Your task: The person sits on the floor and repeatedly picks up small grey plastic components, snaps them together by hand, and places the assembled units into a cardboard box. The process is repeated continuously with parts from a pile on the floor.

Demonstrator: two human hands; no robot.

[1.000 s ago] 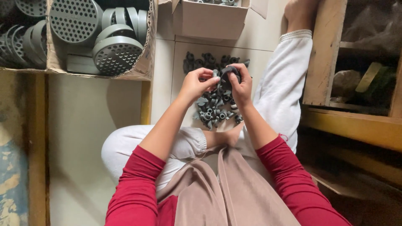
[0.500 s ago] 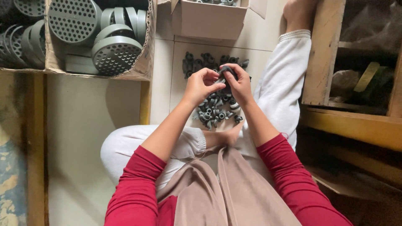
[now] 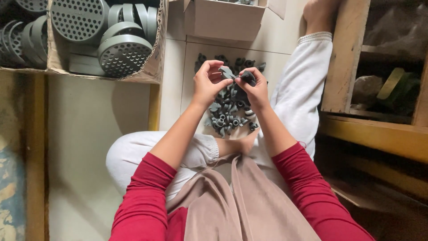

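Tiled floor [image 3: 93, 134] fills the left and centre of the head view; person sits on it in white trousers [image 3: 294, 93], right leg stretched toward the top of frame, left knee folded in at lower left; red sleeves [image 3: 142, 201] pushed up to the elbows, beige cloth [image 3: 240, 209] across the lap.

Wooden shelving [image 3: 374, 129] runs down the right edge; contents dark, hard to identify.

Torn cardboard tray [image 3: 154, 67] at top left holds grey perforated round discs [image 3: 122, 53], some flat, some stacked on edge; a smaller cardboard box [image 3: 223, 20] sits at top centre, just beyond the pile.

Pile of small grey plastic fittings [image 3: 227, 114] lies on the floor between the legs, directly under both hands; short tubular pieces, loosely heaped.

Left hand [image 3: 209, 85] is raised over the pile, fingers curled, thumb and fingertips pinching a small grey piece [image 3: 226, 72]; right hand [image 3: 255, 89] is closed around a darker grey fitting [image 3: 248, 78], held at the fingertips; the two parts meet or nearly meet between the hands, probably touching, but they are too small to tell; both held parts sit above the pile's far end, clear of the floor.
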